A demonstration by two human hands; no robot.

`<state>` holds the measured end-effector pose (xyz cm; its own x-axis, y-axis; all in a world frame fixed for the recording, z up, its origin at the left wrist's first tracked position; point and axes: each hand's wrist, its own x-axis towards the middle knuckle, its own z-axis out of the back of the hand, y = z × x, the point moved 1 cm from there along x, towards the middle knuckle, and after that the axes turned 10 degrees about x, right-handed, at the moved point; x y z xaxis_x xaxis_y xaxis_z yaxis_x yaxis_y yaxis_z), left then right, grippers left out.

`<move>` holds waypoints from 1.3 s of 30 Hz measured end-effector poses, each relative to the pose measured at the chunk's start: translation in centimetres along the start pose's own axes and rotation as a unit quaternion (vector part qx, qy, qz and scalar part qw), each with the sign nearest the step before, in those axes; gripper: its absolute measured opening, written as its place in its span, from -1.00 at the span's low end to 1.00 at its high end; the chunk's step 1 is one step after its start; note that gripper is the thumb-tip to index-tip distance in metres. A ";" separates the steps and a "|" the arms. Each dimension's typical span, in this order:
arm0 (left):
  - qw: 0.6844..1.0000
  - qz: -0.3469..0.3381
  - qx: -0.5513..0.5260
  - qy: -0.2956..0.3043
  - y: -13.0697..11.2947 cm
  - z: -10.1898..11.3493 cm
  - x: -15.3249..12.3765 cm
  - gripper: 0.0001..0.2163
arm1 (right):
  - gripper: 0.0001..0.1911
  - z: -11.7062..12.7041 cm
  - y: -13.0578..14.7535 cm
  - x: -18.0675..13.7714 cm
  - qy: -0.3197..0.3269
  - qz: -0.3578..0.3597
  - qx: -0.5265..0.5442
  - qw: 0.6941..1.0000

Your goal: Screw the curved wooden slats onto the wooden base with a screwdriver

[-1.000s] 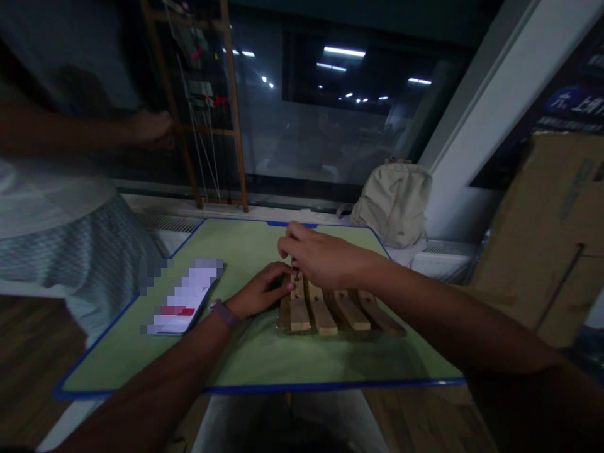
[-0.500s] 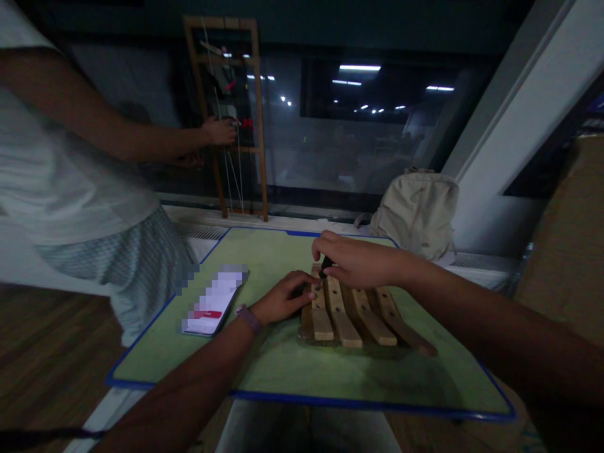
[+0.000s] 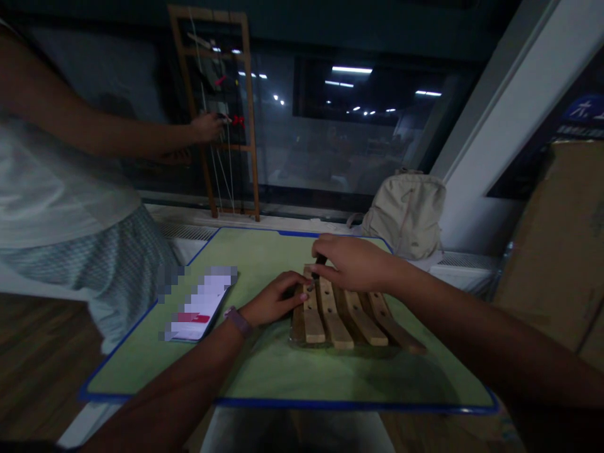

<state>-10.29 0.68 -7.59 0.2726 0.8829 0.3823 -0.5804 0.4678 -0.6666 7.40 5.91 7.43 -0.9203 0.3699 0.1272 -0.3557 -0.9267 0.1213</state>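
Observation:
Several pale wooden strips [image 3: 336, 330], with dark round holes, lie side by side on a thin brownish base on the green table. My right hand [image 3: 352, 261] is closed around a black-handled tool [image 3: 319, 267], apparently a screwdriver, held steeply with its lower end at the far part of the leftmost wooden strip [image 3: 313, 324]. From the left, my left hand [image 3: 274, 301] has thumb and index finger closed on that same strip, close to the tool's tip. A wristband [image 3: 239, 321] is on my left wrist. Anything small between these fingertips is too dim to make out.
A phone [image 3: 201, 311] lies left on the green tabletop [image 3: 264, 371], which has a blue rim. Another person [image 3: 61, 182] stands at left, one hand at a wooden frame [image 3: 252, 157] with strings. A beige backpack [image 3: 406, 214] sits behind; a cardboard box [image 3: 547, 239] stands right.
The whole view has shifted slightly, so the table and hands appear a little further left. Both hands keep their places at the leftmost strip, and the tool has tilted slightly.

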 end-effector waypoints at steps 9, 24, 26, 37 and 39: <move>1.000 0.018 0.010 -0.004 -0.4 0.0 -0.2 -0.73 | -0.75 -0.8 -0.5 1.5 -0.020 -0.008 0.008 1.000; 1.000 0.027 -0.003 0.004 -0.1 -0.1 -0.1 -0.69 | -0.71 -1.0 -1.2 1.8 -0.044 -0.050 0.004 0.998; 1.000 0.028 -0.004 0.002 0.1 -0.2 -0.1 -0.69 | -0.75 -0.6 -0.7 1.1 -0.029 -0.003 0.036 0.999; 0.999 0.043 -0.005 0.027 -0.2 0.1 -0.2 -0.75 | -0.64 -0.7 -0.1 1.4 -0.060 -0.035 -0.030 0.997; 0.999 0.038 -0.008 0.018 0.0 0.0 -0.2 -0.72 | -0.67 -0.5 0.5 0.6 -0.040 -0.018 -0.019 0.999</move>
<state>-10.33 0.47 -7.66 0.2555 0.9170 0.3064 -0.5886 0.3989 -0.7032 6.61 5.68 7.11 -0.8911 0.4061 0.2025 -0.3958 -0.9139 0.0905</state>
